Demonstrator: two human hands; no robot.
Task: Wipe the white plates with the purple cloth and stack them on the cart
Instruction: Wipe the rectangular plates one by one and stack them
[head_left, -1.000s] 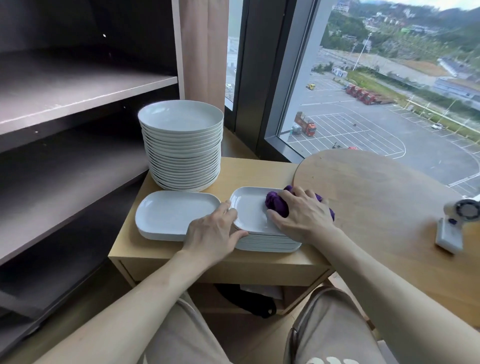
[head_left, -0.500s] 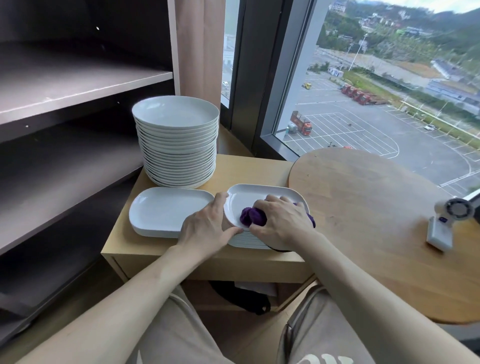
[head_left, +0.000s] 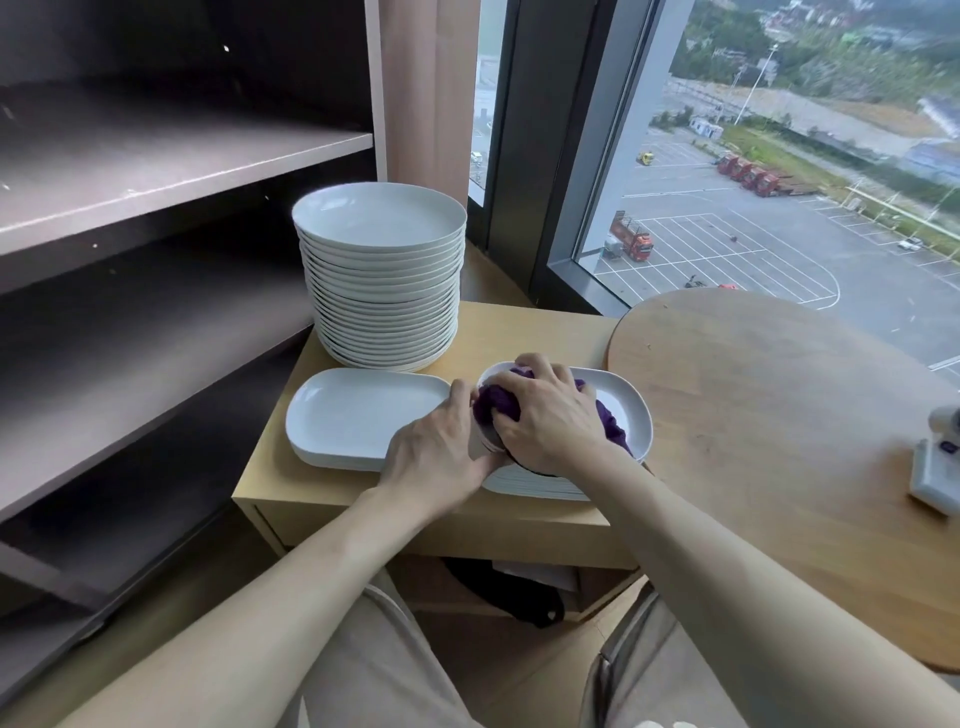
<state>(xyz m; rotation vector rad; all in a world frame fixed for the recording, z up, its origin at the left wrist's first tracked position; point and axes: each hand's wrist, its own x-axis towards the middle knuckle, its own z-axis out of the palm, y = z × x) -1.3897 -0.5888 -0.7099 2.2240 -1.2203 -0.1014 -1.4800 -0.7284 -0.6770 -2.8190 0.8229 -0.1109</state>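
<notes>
Round white plates (head_left: 379, 223): one tall stack, roughly twenty rims (edges blur, no exact tally). Oblong white plates: two low piles, left pile (head_left: 353, 415) and right pile (head_left: 631, 410), layers not countable. Purple cloth (head_left: 498, 402): one. Hands: two, left hand (head_left: 441, 452), right hand (head_left: 550, 415). Bench (head_left: 519, 322): one. Round table (head_left: 779, 415): one. Small white device (head_left: 935, 467): one.

Both forearms are bare as far as they show, the left hand (head_left: 436, 457) and right hand (head_left: 550, 415) uncovered too. Loose, softly creased light beige trousers (head_left: 374, 670) cover the legs at six o'clock.
</notes>
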